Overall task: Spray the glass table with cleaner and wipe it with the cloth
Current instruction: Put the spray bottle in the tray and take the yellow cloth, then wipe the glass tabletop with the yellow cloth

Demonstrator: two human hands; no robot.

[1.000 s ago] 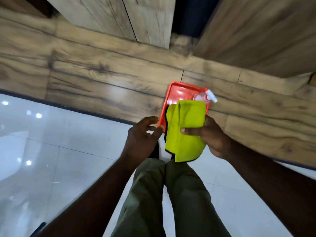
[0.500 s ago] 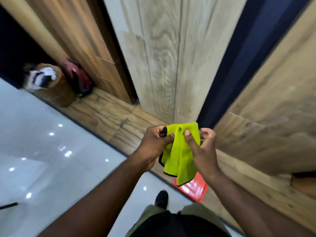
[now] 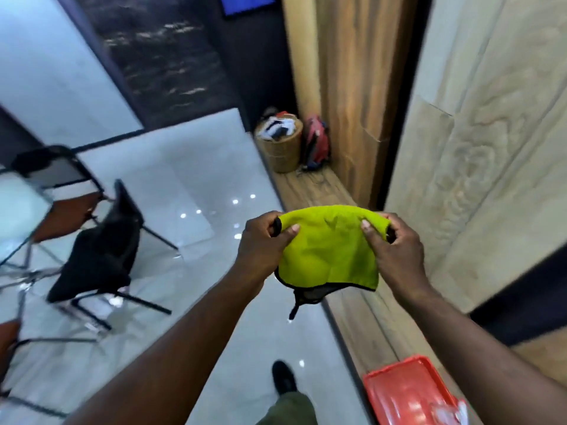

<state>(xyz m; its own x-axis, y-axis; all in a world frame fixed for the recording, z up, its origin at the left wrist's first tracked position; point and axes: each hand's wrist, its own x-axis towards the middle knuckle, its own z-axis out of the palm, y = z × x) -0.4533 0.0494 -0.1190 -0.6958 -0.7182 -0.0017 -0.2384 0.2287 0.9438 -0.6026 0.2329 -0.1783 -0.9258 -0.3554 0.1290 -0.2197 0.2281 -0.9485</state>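
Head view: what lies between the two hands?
The yellow-green cloth fills that gap, as the head view shows. The left hand and the right hand each pinch one upper corner of it.

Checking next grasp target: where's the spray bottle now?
Head view, bottom right corner: the bottle, blurred, lies in the red tray on the wooden ledge, right of the shoe.

Wooden ledge: red tray, wicker basket, red backpack.
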